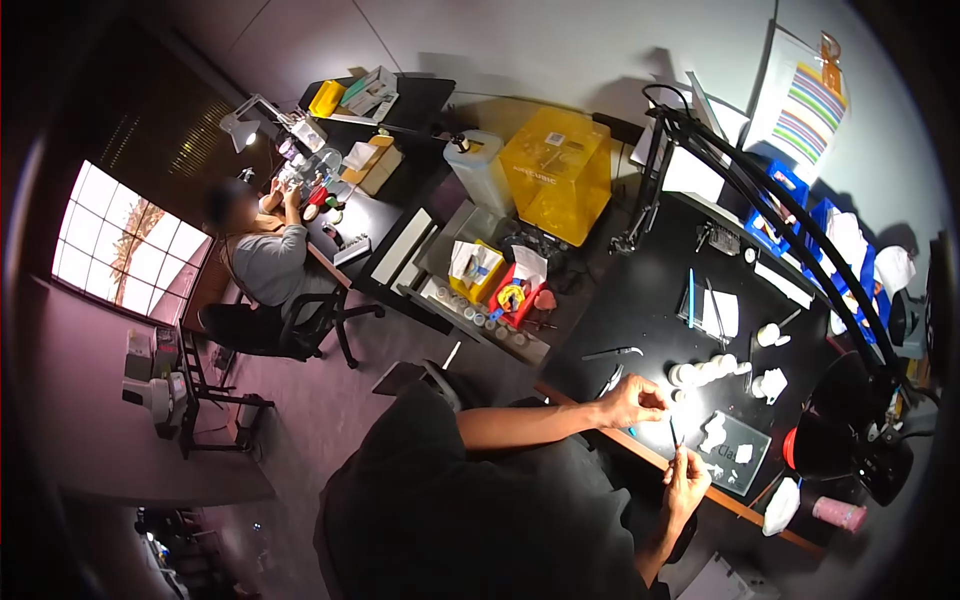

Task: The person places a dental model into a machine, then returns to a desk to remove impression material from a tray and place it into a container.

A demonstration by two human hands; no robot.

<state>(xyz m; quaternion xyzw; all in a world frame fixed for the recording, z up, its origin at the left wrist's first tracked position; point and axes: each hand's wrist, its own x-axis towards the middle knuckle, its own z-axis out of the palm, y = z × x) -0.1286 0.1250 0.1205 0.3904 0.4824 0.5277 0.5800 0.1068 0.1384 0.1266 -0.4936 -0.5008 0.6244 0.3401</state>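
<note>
My left hand point(636, 402) is closed in a pinch over the lit front part of the black desk point(625, 335); what lies between its fingertips is too small to make out. My right hand point(686, 480) grips a thin dark tool point(675, 433), whose tip points up toward the left fingertips. Just right of the hands lies a dark glass-like plate point(735, 477) with white crumpled pieces point(714, 432) on it. Small white jars point(700, 372) stand in a row behind my hands. Curved tweezers point(613, 352) rest on the desk to the left.
A black lamp point(850, 430) arches over the desk's right side. Blue bins point(775, 215) stand at the back. A pink container point(840, 514) sits at the right edge. Left of the desk are a yellow box point(557, 175) and an open drawer point(515, 342). Another person point(265, 255) sits at a far desk.
</note>
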